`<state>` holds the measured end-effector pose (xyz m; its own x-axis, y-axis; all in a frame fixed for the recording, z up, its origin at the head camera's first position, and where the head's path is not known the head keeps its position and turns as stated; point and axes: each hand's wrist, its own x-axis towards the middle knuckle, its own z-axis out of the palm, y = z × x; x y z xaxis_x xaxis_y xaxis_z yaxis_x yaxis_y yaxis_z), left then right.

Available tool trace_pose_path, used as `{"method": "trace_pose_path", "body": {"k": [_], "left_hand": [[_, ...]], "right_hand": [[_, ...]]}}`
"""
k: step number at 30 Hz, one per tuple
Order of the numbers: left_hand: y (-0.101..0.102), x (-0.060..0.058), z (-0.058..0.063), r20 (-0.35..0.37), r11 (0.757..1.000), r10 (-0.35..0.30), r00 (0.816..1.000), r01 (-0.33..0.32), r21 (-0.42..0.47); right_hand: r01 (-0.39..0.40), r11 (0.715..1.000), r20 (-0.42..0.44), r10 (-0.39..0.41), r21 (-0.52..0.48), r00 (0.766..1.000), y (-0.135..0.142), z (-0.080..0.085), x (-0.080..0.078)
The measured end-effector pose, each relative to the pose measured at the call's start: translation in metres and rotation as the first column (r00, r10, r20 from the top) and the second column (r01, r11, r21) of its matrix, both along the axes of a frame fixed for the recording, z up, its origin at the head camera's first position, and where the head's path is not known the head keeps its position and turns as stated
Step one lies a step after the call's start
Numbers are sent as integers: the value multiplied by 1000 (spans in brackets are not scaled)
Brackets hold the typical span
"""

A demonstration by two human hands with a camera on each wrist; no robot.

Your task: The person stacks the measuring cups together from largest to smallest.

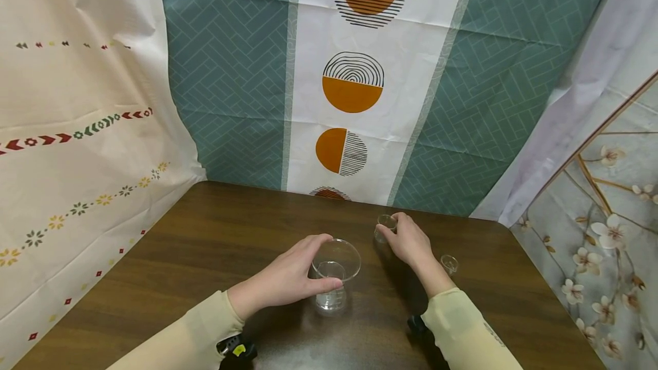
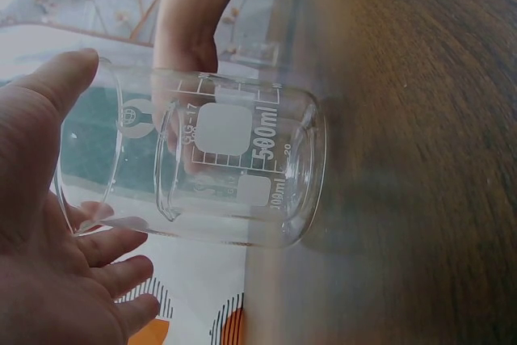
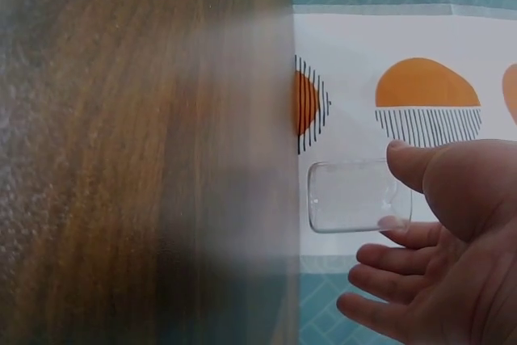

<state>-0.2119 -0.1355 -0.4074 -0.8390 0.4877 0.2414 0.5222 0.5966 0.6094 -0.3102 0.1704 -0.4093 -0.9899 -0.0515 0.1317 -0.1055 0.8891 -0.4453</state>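
My left hand [image 1: 288,273] grips a large 500ml glass beaker [image 2: 222,128] by its rim, thumb on the near side and index finger on the far side. Inside it sits a smaller 100ml beaker [image 2: 254,191], upright as seen from above in the head view. Farther back and to the right, my right hand [image 1: 412,243] pinches a small clear glass beaker [image 3: 351,199] near its top, between thumb and index finger. Its other fingers are spread away from the glass. The small beaker is held close over the table in the right wrist view.
Another small glass vessel [image 1: 449,265] stands on the brown wooden table [image 1: 205,244], just right of my right forearm. A patterned curtain [image 1: 231,73] hangs at the table's back edge, with more cloth on the left and a floral panel [image 1: 601,278] on the right.
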Motion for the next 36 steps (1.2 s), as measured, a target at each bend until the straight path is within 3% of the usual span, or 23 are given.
{"method": "trace_pose_path", "body": {"k": [22,36], "left_hand": [[1,1,1,0,1000,-7,1000,7,5],[1,1,0,-9,1000,2,1000,-2,2]], "right_hand": [[-28,1000,-65,28,7,997,1,-1,14],[-50,999,-104,50,2,993,-5,7,27]]}}
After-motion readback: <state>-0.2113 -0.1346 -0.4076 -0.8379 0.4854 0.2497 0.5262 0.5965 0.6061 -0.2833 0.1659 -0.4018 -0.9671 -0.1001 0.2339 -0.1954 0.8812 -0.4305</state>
